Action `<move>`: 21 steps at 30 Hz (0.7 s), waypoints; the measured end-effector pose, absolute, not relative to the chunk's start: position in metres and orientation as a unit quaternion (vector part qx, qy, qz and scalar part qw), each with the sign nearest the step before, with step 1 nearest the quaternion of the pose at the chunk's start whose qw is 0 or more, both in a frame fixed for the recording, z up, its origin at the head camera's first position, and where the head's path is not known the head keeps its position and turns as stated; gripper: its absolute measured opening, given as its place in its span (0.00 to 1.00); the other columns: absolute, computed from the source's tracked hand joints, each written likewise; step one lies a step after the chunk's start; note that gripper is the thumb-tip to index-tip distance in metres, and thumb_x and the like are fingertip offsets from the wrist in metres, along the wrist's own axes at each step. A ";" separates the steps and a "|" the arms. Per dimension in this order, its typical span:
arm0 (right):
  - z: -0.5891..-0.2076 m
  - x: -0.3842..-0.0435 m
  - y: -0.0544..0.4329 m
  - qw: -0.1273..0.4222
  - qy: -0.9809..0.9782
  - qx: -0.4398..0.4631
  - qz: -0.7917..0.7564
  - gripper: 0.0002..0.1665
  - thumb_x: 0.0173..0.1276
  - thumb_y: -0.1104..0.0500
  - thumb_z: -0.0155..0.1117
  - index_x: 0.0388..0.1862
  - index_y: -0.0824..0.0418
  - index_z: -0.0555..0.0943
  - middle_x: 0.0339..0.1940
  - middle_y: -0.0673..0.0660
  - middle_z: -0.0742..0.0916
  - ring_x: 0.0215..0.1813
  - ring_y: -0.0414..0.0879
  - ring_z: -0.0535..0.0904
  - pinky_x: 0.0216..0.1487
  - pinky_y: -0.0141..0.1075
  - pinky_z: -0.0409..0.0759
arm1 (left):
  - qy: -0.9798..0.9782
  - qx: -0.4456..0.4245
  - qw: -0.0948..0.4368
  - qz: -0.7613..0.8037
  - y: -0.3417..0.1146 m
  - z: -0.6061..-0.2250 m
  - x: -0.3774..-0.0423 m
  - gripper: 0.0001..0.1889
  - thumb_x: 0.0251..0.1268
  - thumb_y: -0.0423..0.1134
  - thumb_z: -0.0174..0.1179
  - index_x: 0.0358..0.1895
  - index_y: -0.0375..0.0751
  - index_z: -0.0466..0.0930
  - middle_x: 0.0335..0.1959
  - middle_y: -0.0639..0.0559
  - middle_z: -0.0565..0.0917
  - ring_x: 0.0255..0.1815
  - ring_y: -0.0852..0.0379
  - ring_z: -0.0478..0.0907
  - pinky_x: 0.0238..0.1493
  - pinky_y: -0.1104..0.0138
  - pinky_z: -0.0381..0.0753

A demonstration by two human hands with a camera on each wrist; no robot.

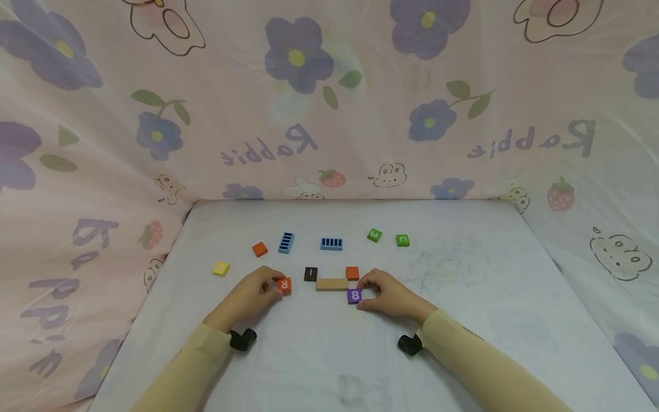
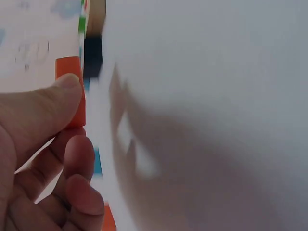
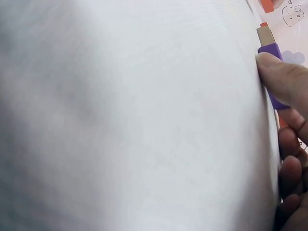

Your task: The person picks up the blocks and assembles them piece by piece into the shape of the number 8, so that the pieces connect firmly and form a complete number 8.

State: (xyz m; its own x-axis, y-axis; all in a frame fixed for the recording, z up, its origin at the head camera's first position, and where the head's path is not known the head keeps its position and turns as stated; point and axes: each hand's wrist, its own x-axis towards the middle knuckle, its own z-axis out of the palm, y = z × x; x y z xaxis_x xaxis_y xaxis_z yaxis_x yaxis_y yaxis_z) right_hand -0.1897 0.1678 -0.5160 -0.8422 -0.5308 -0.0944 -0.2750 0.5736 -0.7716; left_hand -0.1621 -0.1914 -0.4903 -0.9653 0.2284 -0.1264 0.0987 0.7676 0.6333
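My left hand pinches the orange R tile on the table; my right hand pinches the purple 8 tile against the plain wooden bar's right end, aligning it there.

The counter has a pale, flat top. Lying on it: a yellow tile, an orange tile, two blue striped blocks, and two green tiles at the rear. Nearer the front lie a black tile, a plain wooden bar, another orange tile touching the bar, an orange "R" tile, and a purple "8" tile.
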 end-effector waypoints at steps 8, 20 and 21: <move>-0.517 -0.190 0.167 0.160 0.871 -0.232 -0.403 0.19 0.54 0.47 0.77 0.42 0.44 0.79 0.42 0.45 0.78 0.44 0.44 0.70 0.46 0.39 0.69 | 0.924 0.175 0.112 0.321 -0.160 -0.487 -0.143 0.18 0.64 0.42 0.65 0.57 0.52 0.79 0.43 0.62 0.75 0.38 0.60 0.71 0.38 0.66 0.73; -0.518 -0.191 0.167 0.164 0.870 -0.229 -0.404 0.19 0.54 0.47 0.77 0.42 0.44 0.79 0.42 0.46 0.78 0.45 0.45 0.70 0.47 0.40 0.69 | 0.919 0.185 0.124 0.325 -0.147 -0.495 -0.146 0.18 0.64 0.42 0.64 0.57 0.50 0.79 0.40 0.60 0.75 0.37 0.60 0.70 0.37 0.67 0.72; -0.519 -0.191 0.167 0.163 0.871 -0.230 -0.402 0.19 0.54 0.46 0.77 0.42 0.44 0.79 0.42 0.45 0.78 0.45 0.44 0.70 0.48 0.40 0.69 | 0.919 0.185 0.123 0.325 -0.147 -0.496 -0.146 0.18 0.64 0.42 0.64 0.57 0.50 0.79 0.40 0.60 0.75 0.37 0.60 0.70 0.36 0.67 0.72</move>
